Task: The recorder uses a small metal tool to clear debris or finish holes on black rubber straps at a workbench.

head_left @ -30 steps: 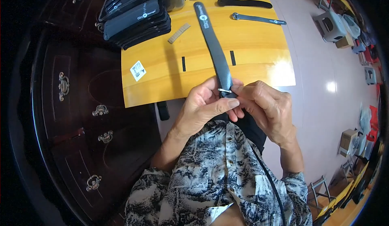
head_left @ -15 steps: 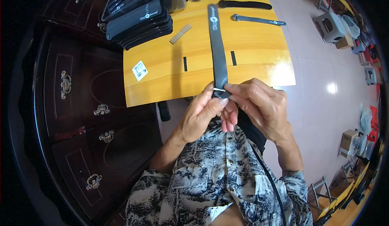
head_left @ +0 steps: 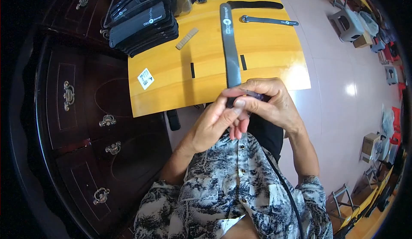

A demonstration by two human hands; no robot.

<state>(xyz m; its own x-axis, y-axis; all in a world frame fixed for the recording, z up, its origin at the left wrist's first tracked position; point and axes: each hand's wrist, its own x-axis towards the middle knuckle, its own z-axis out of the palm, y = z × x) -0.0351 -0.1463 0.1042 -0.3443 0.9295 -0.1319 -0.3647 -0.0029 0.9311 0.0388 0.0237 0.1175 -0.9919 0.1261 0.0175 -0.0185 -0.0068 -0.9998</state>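
A long dark grey strap (head_left: 232, 57) with white printing near its rounded far end stretches away from me over the table's near edge. My left hand (head_left: 208, 125) is closed on its near end, thumb and fingers pinching it from the left. From the right, my right hand (head_left: 270, 104) is closed on the same end, its thumb and forefinger gripping a dark part that sticks out between the fingers. The fingers cover the strap's near end. Another strap with a ring at one end (head_left: 270, 21) lies at the table's far right.
On the yellow table (head_left: 163, 93) are a stack of dark straps (head_left: 143, 33), a clear bin (head_left: 184, 1) of more straps, a brown ridged strip (head_left: 187, 39), a white label (head_left: 145, 79) and two short black strips (head_left: 192, 70). Dark wooden drawers (head_left: 68, 95) stand left.
My right fingers have shifted up and over the strap's near end. The metal ring that showed there is now hidden. My left hand has hardly moved.
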